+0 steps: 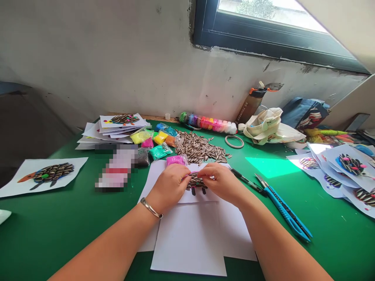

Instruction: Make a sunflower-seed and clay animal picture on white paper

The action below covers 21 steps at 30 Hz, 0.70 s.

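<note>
My left hand (171, 181), with a silver bracelet (151, 208) at the wrist, is closed at the left edge of a seed picture (195, 182). The picture is a small body of striped sunflower seeds on a pink base, with two dark legs, on white paper. From the right, my right hand (221, 180) reaches over it, thumb and fingers pinched close to the seeds. What either hand has in its fingertips is too small or hidden to make out. More white sheets (189, 238) lie beneath and in front. Just behind the hands is a pink clay packet (176, 160).
Behind lie a heap of sunflower seeds (199, 146), several clay packets (160, 151) and a tape ring (234, 141). A blue utility knife (285, 210) and black pen (247, 181) lie right. Finished pictures are stacked at back left (117, 130) and right (348, 168). A bottle (250, 105) leans against the wall.
</note>
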Available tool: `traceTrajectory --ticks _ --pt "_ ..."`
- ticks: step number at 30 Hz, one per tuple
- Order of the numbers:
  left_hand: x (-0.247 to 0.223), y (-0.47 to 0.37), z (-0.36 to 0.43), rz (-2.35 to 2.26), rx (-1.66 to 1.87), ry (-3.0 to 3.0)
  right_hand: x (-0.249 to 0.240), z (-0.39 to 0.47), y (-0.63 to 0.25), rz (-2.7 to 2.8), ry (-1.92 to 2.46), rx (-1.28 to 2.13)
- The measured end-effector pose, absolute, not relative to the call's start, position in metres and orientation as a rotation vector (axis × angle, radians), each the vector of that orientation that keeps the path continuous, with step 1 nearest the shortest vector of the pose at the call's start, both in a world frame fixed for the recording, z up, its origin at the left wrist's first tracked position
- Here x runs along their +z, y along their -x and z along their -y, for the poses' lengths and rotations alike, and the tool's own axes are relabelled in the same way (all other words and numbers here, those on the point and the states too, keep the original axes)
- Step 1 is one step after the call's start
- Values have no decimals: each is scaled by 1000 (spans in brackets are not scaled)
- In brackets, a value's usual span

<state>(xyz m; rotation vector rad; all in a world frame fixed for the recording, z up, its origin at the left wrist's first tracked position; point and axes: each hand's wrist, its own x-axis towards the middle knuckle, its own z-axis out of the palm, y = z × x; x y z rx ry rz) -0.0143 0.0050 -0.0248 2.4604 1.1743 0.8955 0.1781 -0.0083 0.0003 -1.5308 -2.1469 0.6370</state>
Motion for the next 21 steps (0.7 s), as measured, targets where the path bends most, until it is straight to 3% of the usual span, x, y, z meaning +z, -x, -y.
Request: traceTrajectory --ticks 11,21 --pt "-25 18 -7 -1172 891 -2490 10 21 -177 2420 1554 608" --pt "-20 18 -7 -1152 982 -2506 2 31 -171 2688 1498 304"
